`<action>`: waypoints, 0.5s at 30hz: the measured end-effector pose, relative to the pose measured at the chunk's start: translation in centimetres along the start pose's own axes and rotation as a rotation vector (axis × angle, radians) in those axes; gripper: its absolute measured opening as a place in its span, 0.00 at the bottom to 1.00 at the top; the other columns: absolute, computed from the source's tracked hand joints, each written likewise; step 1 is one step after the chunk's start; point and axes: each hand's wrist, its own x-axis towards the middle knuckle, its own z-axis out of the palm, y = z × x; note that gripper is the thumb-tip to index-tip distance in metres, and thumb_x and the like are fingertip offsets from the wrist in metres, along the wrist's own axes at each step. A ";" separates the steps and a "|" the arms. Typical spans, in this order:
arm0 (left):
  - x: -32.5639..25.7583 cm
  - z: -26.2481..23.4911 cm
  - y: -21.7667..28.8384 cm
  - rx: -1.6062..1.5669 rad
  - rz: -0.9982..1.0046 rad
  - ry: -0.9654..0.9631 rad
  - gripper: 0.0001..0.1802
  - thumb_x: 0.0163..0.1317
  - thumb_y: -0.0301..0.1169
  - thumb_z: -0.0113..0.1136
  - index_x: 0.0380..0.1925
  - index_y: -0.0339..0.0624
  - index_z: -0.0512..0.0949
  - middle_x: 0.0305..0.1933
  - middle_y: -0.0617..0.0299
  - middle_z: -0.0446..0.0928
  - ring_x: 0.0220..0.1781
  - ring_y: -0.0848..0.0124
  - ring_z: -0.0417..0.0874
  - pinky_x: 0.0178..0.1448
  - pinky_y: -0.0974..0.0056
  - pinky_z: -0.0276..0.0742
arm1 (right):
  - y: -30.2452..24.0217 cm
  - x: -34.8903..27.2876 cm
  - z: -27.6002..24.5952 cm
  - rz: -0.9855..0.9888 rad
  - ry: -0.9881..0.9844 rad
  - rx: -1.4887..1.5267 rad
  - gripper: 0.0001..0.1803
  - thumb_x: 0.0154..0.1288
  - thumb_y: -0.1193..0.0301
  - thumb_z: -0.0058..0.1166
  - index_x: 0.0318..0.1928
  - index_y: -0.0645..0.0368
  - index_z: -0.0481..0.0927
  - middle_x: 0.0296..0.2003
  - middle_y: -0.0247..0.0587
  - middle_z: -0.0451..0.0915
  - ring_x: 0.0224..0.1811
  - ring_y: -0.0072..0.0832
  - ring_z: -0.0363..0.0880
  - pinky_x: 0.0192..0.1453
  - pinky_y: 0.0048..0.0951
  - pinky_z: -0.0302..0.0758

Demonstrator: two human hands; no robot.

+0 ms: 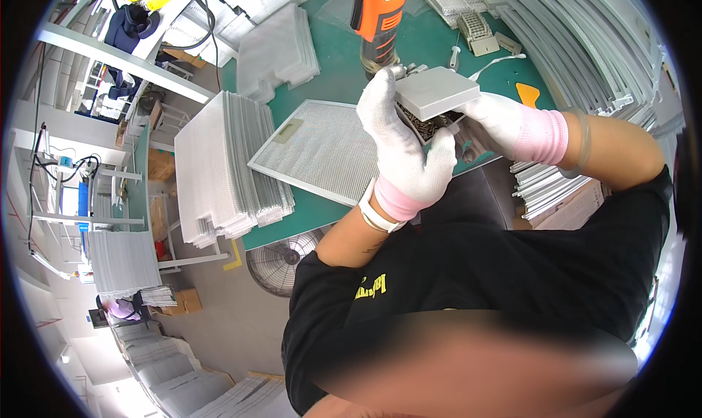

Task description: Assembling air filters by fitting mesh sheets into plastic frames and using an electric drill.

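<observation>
Both my hands wear white gloves with pink cuffs. My left hand (406, 144) curls around the left and near sides of a dark container of small metal parts (420, 124), which look like screws. Over that container sits a flat grey rectangular box (437, 93), tilted. My right hand (501, 122) grips the box at its right end, with most fingers hidden. An orange and black power tool (379, 23) stands upright just beyond my left fingertips. Left of my hands, a framed mesh panel (318, 151) with a small beige tab lies on the green table (340, 74).
Stacked mesh panels (227, 166) stand at the table's left, with another stack (274, 52) farther back. Curved strips (578, 45) fill the right side. A screwdriver (455, 56) and an orange scraper (526, 94) lie beyond my right hand. A floor fan (287, 261) stands below the table edge.
</observation>
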 end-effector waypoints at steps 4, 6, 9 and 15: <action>0.3 -0.1 0.2 0.057 0.039 -0.009 0.53 0.43 0.15 0.56 0.74 0.33 0.47 0.66 0.44 0.56 0.66 0.51 0.64 0.72 0.51 0.59 | 0.0 -0.3 0.0 -0.047 -0.008 -0.061 0.24 0.76 0.48 0.41 0.50 0.55 0.76 0.36 0.33 0.76 0.34 0.23 0.75 0.38 0.27 0.75; 0.3 -0.1 0.3 0.043 0.039 -0.010 0.53 0.43 0.14 0.56 0.74 0.33 0.47 0.66 0.44 0.56 0.66 0.51 0.64 0.72 0.51 0.59 | -0.1 -0.3 -0.2 -0.037 -0.056 -0.029 0.24 0.76 0.49 0.42 0.52 0.56 0.75 0.36 0.33 0.76 0.34 0.23 0.75 0.39 0.27 0.76; 0.2 0.1 0.0 0.023 0.048 -0.011 0.53 0.43 0.14 0.55 0.74 0.33 0.47 0.66 0.44 0.56 0.66 0.51 0.65 0.72 0.51 0.59 | 0.1 -0.5 -0.2 -0.051 -0.011 -0.087 0.25 0.76 0.48 0.42 0.53 0.58 0.76 0.37 0.34 0.77 0.36 0.23 0.76 0.40 0.27 0.77; 0.3 0.1 0.3 0.026 0.047 -0.017 0.53 0.42 0.14 0.55 0.73 0.32 0.47 0.66 0.44 0.56 0.65 0.51 0.66 0.72 0.52 0.60 | -0.3 -0.5 -0.5 -0.023 0.034 -0.268 0.35 0.75 0.40 0.36 0.53 0.61 0.76 0.39 0.39 0.79 0.37 0.25 0.78 0.42 0.28 0.79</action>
